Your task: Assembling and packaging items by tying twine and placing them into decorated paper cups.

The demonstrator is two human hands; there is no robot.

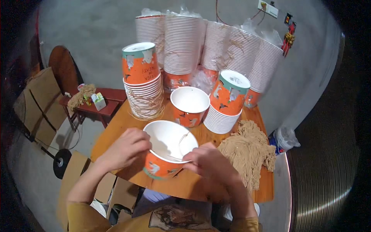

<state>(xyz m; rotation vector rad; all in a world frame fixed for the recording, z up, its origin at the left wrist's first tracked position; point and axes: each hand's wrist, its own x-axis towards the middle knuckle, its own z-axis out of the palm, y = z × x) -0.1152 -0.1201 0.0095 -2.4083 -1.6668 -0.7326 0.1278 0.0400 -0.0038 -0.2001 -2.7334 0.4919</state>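
Note:
An orange paper bucket (pixel 162 167) with a white inside and a green lower band stands at the near edge of the wooden table, tilted slightly. My left hand (pixel 129 149) is closed on its left rim, fingertips pinched together. At the right rim my right hand (pixel 210 162) is closed too, thumb and fingers on either side of the wall. A thin tan cord (pixel 181 144) loops inside the bucket and runs toward my right fingertips; where it ends there is hidden. Just behind stands another open bucket (pixel 190 99), upright.
Upside-down bucket stacks stand at left (pixel 143 96) and right (pixel 224 116), the left one hung with cords. Tall bagged stacks (pixel 181 46) line the wall. A heap of tan cords (pixel 247 154) covers the table's right side. A red bench (pixel 112 96) stands at left.

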